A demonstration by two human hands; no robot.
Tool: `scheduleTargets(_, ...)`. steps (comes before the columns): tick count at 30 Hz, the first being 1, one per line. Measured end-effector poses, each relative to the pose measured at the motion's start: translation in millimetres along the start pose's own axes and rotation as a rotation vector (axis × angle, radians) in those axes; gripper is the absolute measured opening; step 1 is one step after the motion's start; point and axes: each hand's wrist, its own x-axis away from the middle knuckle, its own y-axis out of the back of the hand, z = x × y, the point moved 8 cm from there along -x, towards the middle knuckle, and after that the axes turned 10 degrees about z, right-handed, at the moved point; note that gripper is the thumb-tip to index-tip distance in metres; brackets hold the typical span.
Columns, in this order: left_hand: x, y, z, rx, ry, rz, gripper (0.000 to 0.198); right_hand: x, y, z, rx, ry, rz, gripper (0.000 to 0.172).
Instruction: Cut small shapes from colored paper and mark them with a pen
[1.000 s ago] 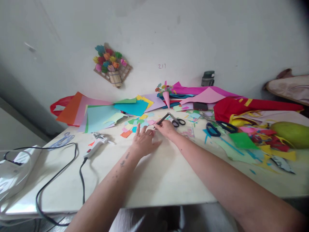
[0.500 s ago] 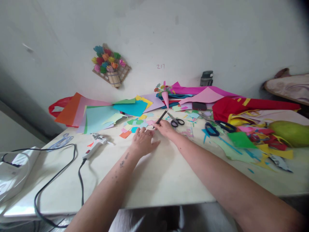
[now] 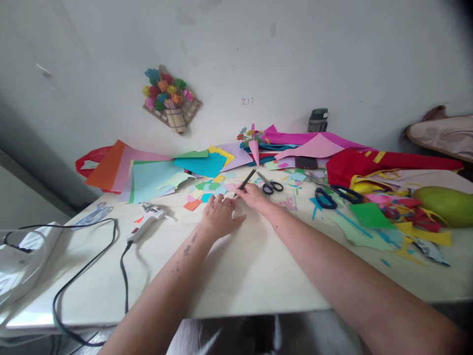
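Note:
In the head view my right hand (image 3: pixel 254 197) is closed around a dark pencil-like stick (image 3: pixel 247 179), which slants up to the right with its lower end by my left fingers. My left hand (image 3: pixel 220 215) lies palm down on the table, fingers forward and thumb apart. Whatever is under its fingertips is hidden. Small cut paper pieces (image 3: pixel 209 186) in several colours lie just beyond both hands, and an orange piece (image 3: pixel 192 205) sits left of my left hand. Black-handled scissors (image 3: pixel 272 187) rest just past my right hand.
A glue gun (image 3: pixel 148 222) with its cord lies on the left of the table (image 3: pixel 254 276), near a white power strip (image 3: pixel 35 246). Coloured sheets (image 3: pixel 151 176) spread along the back. Larger scissors (image 3: pixel 327 196), paper scraps (image 3: pixel 371 215) and a green fruit (image 3: pixel 445 204) are at right.
Both hands stay almost where they were, the stick still in the right one. The whole view has shifted very slightly.

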Motion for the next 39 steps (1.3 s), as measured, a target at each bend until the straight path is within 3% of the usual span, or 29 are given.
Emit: scheduleTargets(39,-0.8,-2.6,0.8,0.012,0.005,0.008,0.05,0.5,-0.8,-2.3,0.006,-0.019,0.013,0.019)
